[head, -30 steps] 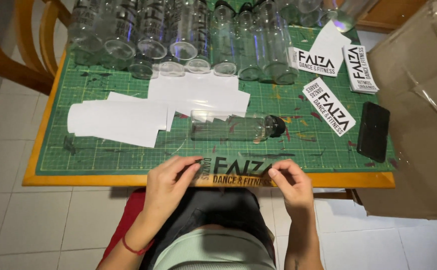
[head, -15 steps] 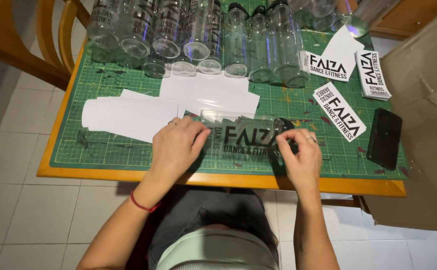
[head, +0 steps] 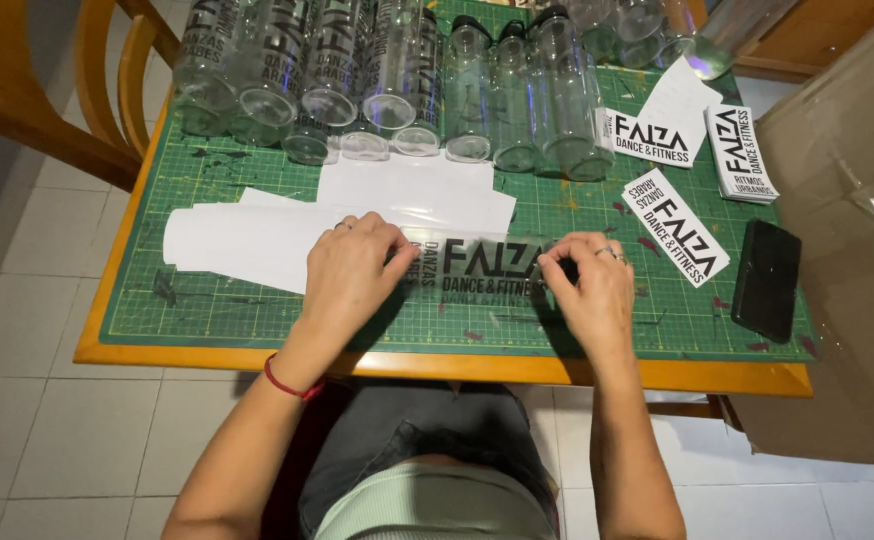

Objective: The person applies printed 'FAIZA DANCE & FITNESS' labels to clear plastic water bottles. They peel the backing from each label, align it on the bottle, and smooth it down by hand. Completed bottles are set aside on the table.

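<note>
White backing sheets lie at left on the green cutting mat covering the worktop. The left hand and right hand, apart, each pinch an end of a clear lettered decal over a bottle lying between them.

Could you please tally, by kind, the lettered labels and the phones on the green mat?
White rectangular lettered paper labels or stacks: 3
Clear lettered film decal, pinched by left hand and right hand: 1
Black slab-shaped phone: 1
Total: 5
</note>
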